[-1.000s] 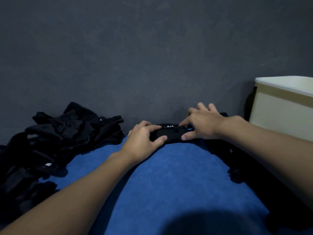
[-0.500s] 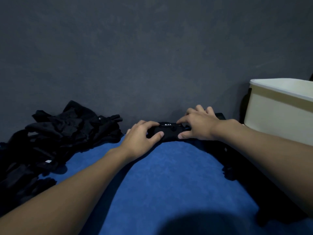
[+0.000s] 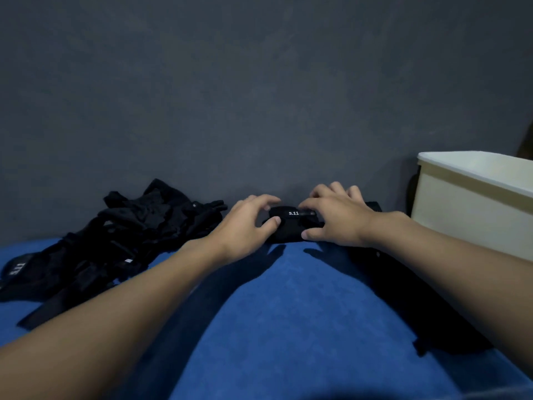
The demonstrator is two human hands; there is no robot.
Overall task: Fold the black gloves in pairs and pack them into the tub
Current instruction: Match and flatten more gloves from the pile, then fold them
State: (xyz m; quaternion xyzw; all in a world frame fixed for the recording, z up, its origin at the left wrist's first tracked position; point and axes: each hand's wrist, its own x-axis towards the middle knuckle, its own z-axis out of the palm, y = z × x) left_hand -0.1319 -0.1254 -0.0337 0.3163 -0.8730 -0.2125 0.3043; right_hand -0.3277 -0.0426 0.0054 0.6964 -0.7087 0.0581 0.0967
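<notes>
A folded pair of black gloves (image 3: 290,223) with a white "5.11" label lies on the blue cloth (image 3: 288,313) near the grey wall. My left hand (image 3: 245,226) grips its left end, thumb in front and fingers over the top. My right hand (image 3: 334,217) presses on its right end, thumb at the front edge. A heap of loose black gloves (image 3: 115,241) lies to the left. The cream tub (image 3: 473,203) stands at the right; its inside is hidden.
More black gloves (image 3: 403,284) lie under and beside my right forearm, stretching toward the front right. The dark grey wall (image 3: 259,96) rises straight behind the blue cloth.
Both hands have stayed on the folded pair, closing in slightly. The view has shifted, so the tub appears further into the picture.
</notes>
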